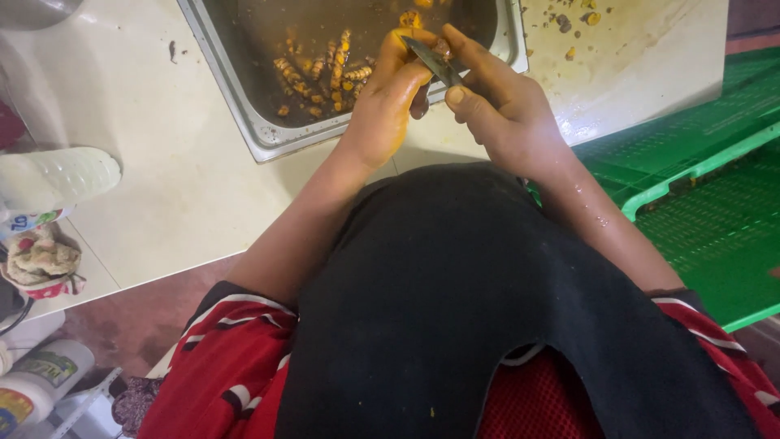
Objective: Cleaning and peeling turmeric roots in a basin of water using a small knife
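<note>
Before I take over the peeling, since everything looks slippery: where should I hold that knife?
Hold the knife by its handle end, hidden inside the right hand, coming from the right side. The bare blade slants up-left toward the left hand over the steel sink, so that end offers no safe grip.

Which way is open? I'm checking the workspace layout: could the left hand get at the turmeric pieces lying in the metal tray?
Probably yes. The left hand is at the near rim of the metal tray, and the turmeric pieces lie uncovered just beyond it. Only the knife and right hand sit beside it.
</note>
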